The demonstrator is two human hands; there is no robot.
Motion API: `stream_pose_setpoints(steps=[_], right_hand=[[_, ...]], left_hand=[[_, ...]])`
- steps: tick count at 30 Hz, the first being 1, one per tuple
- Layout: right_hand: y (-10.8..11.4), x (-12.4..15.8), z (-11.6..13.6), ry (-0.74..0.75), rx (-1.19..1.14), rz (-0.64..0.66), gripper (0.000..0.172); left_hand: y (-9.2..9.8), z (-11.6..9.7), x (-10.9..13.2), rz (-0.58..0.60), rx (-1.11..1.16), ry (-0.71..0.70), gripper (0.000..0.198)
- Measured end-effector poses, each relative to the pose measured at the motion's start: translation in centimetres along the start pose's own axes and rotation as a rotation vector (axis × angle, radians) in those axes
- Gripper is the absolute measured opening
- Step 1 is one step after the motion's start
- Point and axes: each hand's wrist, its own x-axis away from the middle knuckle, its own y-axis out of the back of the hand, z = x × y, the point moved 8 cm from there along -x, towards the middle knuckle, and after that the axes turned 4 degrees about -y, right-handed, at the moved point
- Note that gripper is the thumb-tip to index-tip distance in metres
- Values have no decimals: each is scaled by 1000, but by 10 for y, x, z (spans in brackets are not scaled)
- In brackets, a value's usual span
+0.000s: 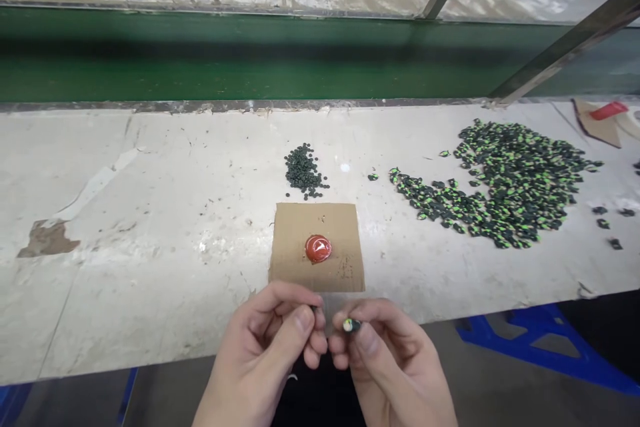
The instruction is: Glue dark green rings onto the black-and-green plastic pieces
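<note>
Head view, lower centre: the left hand (263, 350) pinches a small dark piece (313, 309), mostly hidden, between thumb and fingers; the right hand (395, 357) grips a black-and-green part (351, 325), just apart from it. Above them lies cardboard (295, 273) bearing a red blob (318, 249), with dark discs (303, 170) beyond and a green-flecked heap (520, 180) at right. The step seems to be bringing two pieces together; the next move likely calls for steady fingertips and careful alignment.
</note>
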Motion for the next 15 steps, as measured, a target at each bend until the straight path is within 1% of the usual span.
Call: stream_pose_setpoints(steps=[3,4,5,8,9,12,15], right_hand=[[2,3,-6,-102,-133,-108,1],[2,3,-8,-119,-162,-107,1],[0,4,-8,-125,-174,-75,3],[-4,4,-8,-111,-142,102,15],[-2,4,-9,-111,-132,118,17],[5,4,-7,-79,-81,103,17],[2,6,7,60,86,93,22]], left_hand=[[-3,0,1,20,22,-6,32],[-5,0,1,34,46,5,31],[-7,2,2,50,76,28,30],[-11,11,4,99,190,137,28],[-12,14,5,106,217,175,28],[-9,21,6,96,256,245,29],[-11,24,7,92,323,314,28]])
